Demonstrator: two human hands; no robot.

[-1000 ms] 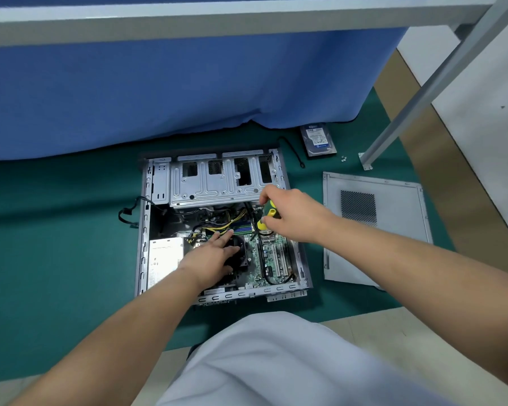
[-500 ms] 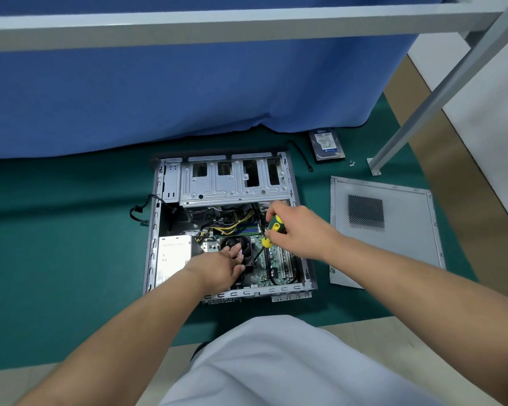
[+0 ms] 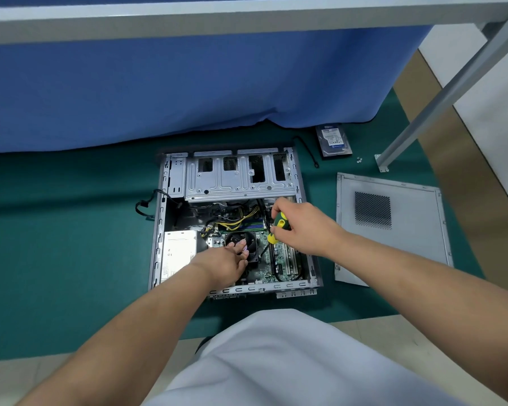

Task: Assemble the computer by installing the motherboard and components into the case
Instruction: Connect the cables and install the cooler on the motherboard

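The right hand point(image 3: 301, 227) has its fingers curled around the yellow-and-green handle of a screwdriver point(image 3: 277, 228), whose dark shaft slants down toward the motherboard point(image 3: 282, 259). The left hand point(image 3: 228, 263) lies with relaxed, extended fingers on the black cooler fan point(image 3: 241, 244), grasping nothing. Both reach into the open computer case point(image 3: 162, 230), which lies flat on a green mat point(image 3: 65, 230) spread over a pale tiled floor point(image 3: 423, 338). To the case's right lies its detached side panel point(image 3: 405, 235); beyond it, a hard drive point(image 3: 333, 140) rests near a grey table leg point(image 3: 440, 98). A blue cloth point(image 3: 159, 89) hangs behind, under a grey table edge point(image 3: 217, 19).
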